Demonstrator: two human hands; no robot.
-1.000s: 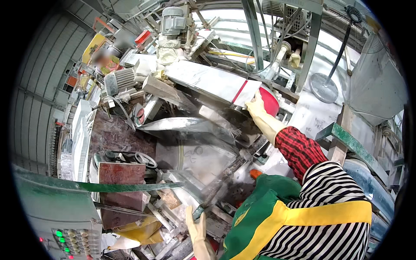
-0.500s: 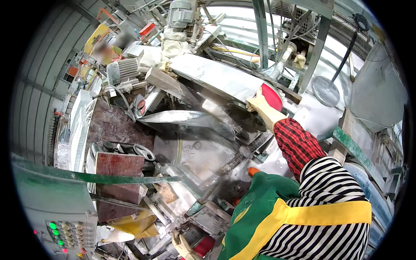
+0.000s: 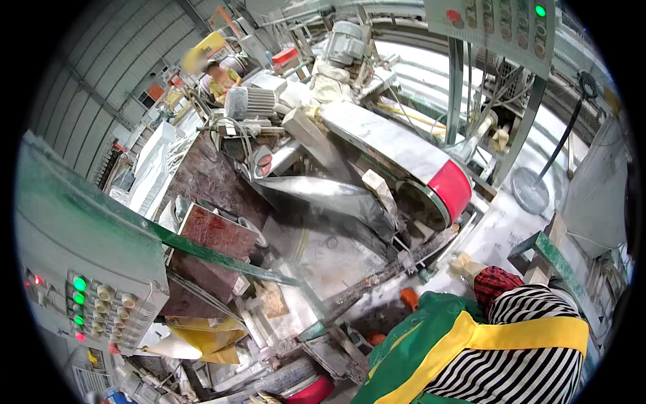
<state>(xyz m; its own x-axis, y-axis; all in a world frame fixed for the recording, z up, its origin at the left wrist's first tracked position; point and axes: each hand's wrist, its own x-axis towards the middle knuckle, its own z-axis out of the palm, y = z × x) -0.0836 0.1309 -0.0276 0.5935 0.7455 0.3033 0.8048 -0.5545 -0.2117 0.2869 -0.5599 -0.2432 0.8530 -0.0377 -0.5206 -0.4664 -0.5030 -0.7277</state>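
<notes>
My right hand point(image 3: 463, 265), in a cream glove, is drawn in close to the striped sleeve. It is blurred, and its fingers do not show clearly. Beyond it, apart from the hand, is the red rounded end point(image 3: 451, 192) of a long white machine cover point(image 3: 387, 138), with a round wheel-like opening below. Only a bit of my left hand point(image 3: 266, 398), also in a cream glove, shows at the lower edge. It is beside a second red curved part point(image 3: 311, 390); whether it touches that part I cannot tell.
A control box point(image 3: 101, 289) with lit green buttons stands at left, a green bar point(image 3: 215, 252) reaching inward from it. Another button panel point(image 3: 494, 27) hangs top right. A curved metal sheet point(image 3: 323, 192) lies mid-machine. A green metal bracket point(image 3: 548, 252) juts at right. A person point(image 3: 222, 79) is far off.
My right hand has left the red end of the white cover and come back toward my body. My left hand has slipped mostly out of the lower edge. The view has shifted and tilted.
</notes>
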